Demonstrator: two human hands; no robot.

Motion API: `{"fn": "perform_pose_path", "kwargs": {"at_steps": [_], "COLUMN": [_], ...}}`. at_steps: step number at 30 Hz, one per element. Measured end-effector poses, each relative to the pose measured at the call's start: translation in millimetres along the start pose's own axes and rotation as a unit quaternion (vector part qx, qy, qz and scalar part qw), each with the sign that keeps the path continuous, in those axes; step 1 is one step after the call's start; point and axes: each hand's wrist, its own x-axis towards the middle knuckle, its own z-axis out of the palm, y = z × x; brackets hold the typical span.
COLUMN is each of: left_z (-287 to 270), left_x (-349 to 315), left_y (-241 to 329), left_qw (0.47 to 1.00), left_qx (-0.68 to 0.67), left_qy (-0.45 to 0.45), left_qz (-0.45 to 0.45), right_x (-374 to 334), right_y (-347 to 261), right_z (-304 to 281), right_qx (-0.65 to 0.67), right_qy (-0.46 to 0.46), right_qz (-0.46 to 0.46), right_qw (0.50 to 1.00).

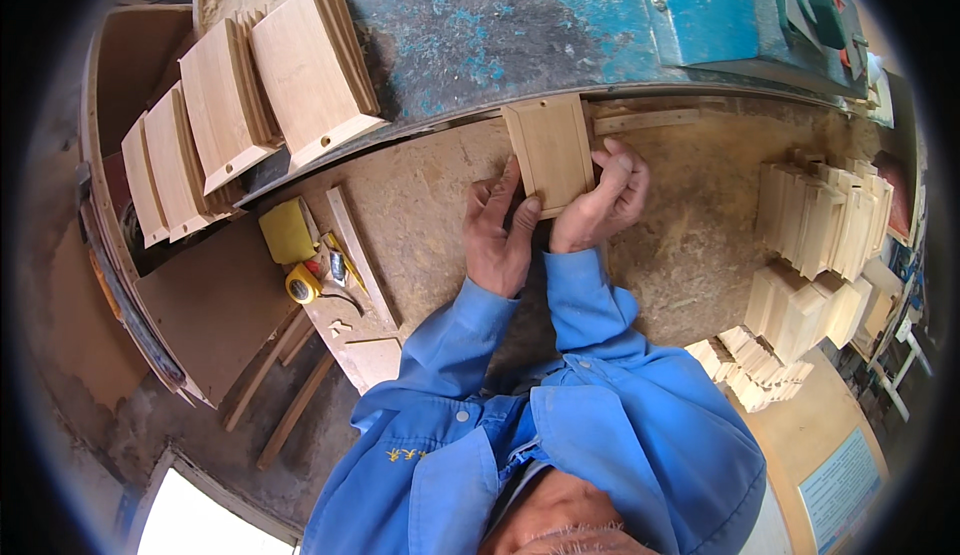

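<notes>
At centre: wooden panel (553,150), underside hidden; pale, bevelled; left hand (498,242) pinching near corner; right hand (604,201), fingers curled, grip unclear.

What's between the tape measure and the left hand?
Head view: small items too unclear to name, then a pale wooden strip, then brown surface up to the left hand.

The scene is looked down on steeply from a head-worn mount, through the left of two side-by-side fisheye cameras. The hands (497,235) are framed at close range, just above centre, with the blue jacket (625,410) seen below and the desk (450,40), its edge bowed by the lens, above.
</notes>
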Motion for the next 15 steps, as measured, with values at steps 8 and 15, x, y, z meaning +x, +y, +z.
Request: {"fn": "perform_pose_path", "kwargs": {"at_steps": [8,15], "left_z": [-0.6,2.0], "left_x": [0.3,-2.6], "left_y": [1.0,-1.6], "left_qw": [1.000,1.000], "left_qx": [0.003,0.011], "left_qy": [-0.003,0.004], "left_qz": [0.001,-0.011], "right_x": [-1.1,0.9], "right_y": [-0.9,8.9], "right_z": [-0.1,-1.1], "right_qx": [0.000,0.029], "right_qy": [-0.002,-0.012], "right_qz": [0.003,0.004], "right_qw": [1.000,0.999]}}
